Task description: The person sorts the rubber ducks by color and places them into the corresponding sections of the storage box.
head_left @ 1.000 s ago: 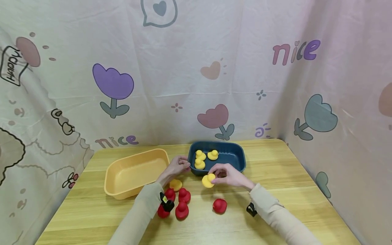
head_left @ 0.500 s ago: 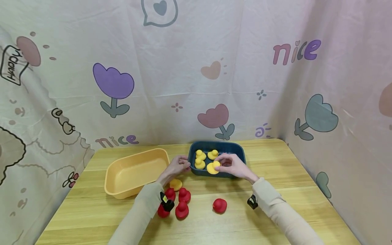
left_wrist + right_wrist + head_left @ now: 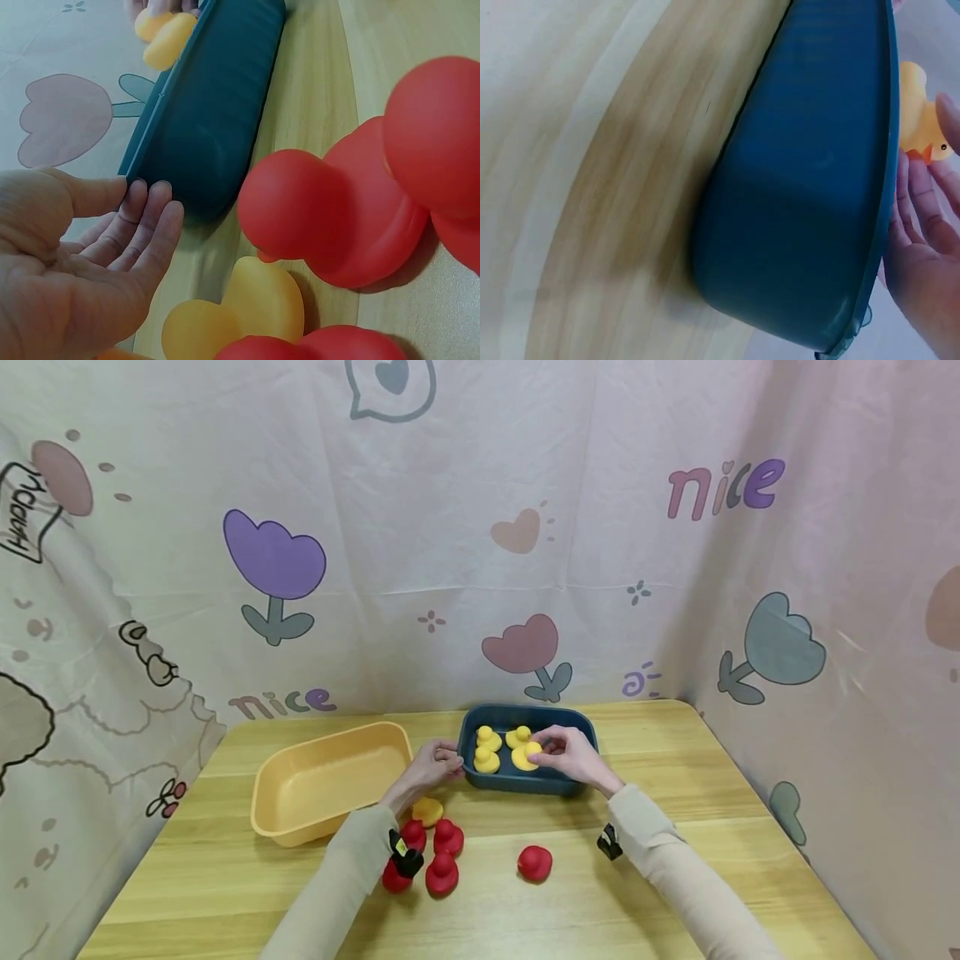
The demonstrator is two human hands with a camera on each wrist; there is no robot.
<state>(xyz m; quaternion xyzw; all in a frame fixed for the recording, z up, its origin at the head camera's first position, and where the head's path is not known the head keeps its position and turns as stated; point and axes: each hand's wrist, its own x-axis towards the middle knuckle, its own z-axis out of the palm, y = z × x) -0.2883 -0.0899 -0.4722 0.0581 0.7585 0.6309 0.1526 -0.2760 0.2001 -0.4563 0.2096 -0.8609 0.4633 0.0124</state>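
My right hand (image 3: pixel 574 755) pinches a yellow rubber duck (image 3: pixel 527 757) inside the dark blue plastic bin (image 3: pixel 525 782). In the right wrist view the held duck (image 3: pixel 915 112) shows just above the bin's rim. Three other yellow ducks, one of them a duck (image 3: pixel 487 761) near the front, sit in the bin's left half. At the bin's left end, my left hand (image 3: pixel 429 768) grips the rim. The left wrist view shows that hand (image 3: pixel 90 247) with its thumb and fingertips on the bin's corner (image 3: pixel 180 142).
A yellow-orange bin (image 3: pixel 330 785) stands at the left. Several red ducks, including a red duck (image 3: pixel 442 874), lie by my left forearm beside one yellow duck (image 3: pixel 427 812). Another red duck (image 3: pixel 535 864) lies alone at front centre. A patterned curtain (image 3: pixel 420 543) hangs behind the table.
My right hand has carried the yellow duck from in front of the blue bin, over its rim and down inside. The left hand has kept its hold on the rim.
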